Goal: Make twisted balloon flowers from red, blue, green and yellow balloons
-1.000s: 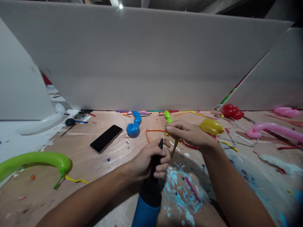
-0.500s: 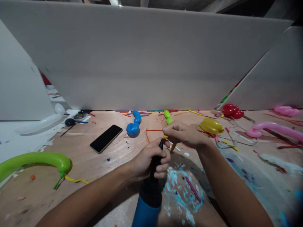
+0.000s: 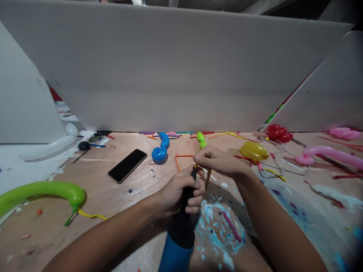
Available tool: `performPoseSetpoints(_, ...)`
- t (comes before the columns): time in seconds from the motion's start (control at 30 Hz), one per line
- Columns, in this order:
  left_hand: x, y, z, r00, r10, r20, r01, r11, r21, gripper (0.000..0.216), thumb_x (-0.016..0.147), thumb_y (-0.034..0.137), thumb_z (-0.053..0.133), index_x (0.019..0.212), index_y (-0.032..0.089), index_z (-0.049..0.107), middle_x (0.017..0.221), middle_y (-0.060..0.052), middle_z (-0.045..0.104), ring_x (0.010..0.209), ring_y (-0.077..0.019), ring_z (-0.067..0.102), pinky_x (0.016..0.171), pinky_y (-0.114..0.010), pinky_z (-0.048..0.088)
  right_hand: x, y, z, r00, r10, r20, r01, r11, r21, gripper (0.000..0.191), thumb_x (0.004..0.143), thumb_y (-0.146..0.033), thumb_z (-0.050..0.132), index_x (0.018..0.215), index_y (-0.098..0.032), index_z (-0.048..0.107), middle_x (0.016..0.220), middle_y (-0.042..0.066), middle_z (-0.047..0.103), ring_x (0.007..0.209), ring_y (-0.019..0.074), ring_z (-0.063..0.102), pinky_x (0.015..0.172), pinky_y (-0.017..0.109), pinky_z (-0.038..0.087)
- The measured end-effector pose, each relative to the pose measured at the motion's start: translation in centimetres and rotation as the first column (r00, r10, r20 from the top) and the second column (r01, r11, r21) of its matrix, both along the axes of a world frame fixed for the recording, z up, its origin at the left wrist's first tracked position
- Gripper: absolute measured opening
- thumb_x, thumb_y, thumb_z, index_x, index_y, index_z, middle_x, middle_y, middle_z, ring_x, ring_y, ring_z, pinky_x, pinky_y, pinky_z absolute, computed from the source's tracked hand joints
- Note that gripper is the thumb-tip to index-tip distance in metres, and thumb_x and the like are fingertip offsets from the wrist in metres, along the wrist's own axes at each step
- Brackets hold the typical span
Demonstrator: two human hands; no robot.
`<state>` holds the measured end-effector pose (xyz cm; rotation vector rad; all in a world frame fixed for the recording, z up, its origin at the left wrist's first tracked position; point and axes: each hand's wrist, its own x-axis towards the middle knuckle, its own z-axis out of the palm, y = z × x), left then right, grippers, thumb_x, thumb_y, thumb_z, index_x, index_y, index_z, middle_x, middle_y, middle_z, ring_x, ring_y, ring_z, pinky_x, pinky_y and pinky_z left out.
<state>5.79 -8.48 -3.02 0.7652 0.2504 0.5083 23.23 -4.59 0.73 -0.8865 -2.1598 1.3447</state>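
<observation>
A blue and black balloon pump stands tilted in front of me, its black nozzle pointing up and away. Wrapped round the pump's black neck is my left hand. My right hand pinches a limp yellow-orange balloon at the nozzle tip, and the balloon's loose length hangs down behind my left fingers. How far its mouth sits over the nozzle is hidden by my fingers. Just beyond my hands lie an orange uninflated balloon and a small inflated lime balloon.
A phone and a twisted blue balloon lie left of centre. A long green balloon is at the left edge. Yellow, red and pink balloons lie right. A white panel walls off the back.
My right hand has moved slightly down and left, bringing the pinched balloon end closer onto the nozzle tip. My left hand keeps its grip on the pump.
</observation>
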Motion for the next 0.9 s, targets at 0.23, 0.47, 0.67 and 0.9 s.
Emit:
performPoseSetpoints(0.23,0.0,-0.1,0.1,1.0,0.004,0.004,-0.004,1.0,-0.004,0.026,0.066,0.012,0.052,0.086,0.021,0.038,0.057,0.008,0.044,0.037,-0.0041,0.032,0.032,-0.011,0.031,0.0,-0.3,0.2,0.999,-0.032,-0.024,0.031,0.999,-0.029,0.038,0.09,-0.05,0.052,0.073,-0.017,0.049,0.064,-0.003,0.054,0.059,0.0083,0.05,0.055,0.02,0.037)
performPoseSetpoints(0.47,0.0,0.0,0.0,1.0,-0.006,0.016,0.006,1.0,0.004,0.025,0.066,0.013,0.052,0.085,0.021,0.038,0.057,0.007,0.043,0.037,-0.0046,0.032,0.032,-0.012,0.031,-0.2,-0.4,0.3,0.999,-0.041,-0.016,0.041,0.999,-0.016,0.038,0.089,-0.049,0.056,0.07,-0.018,0.045,0.062,-0.003,0.054,0.057,0.0084,0.053,0.054,0.02,0.04)
performPoseSetpoints(0.67,0.1,0.0,-0.2,1.0,0.004,0.027,-0.004,1.0,-0.012,0.027,0.068,0.013,0.052,0.089,0.022,0.038,0.057,0.006,0.045,0.038,-0.0056,0.035,0.032,-0.012,0.032,-0.2,-0.3,0.3,0.999,-0.031,-0.013,0.032,0.998,0.05,0.03,0.087,-0.041,0.061,0.073,-0.017,0.049,0.064,-0.004,0.053,0.058,0.0079,0.055,0.055,0.019,0.042)
performPoseSetpoints(0.9,0.1,0.1,-0.7,0.994,-0.019,0.105,0.026,0.997,-0.072,0.019,0.068,0.015,0.051,0.084,0.019,0.042,0.059,0.004,0.046,0.039,-0.0063,0.037,0.032,-0.014,0.034,0.6,-0.7,1.1,0.997,0.014,0.081,-0.025,0.989,0.144,0.02,0.084,-0.034,0.062,0.086,-0.015,0.059,0.078,0.001,0.061,0.068,0.0106,0.058,0.06,0.021,0.046)
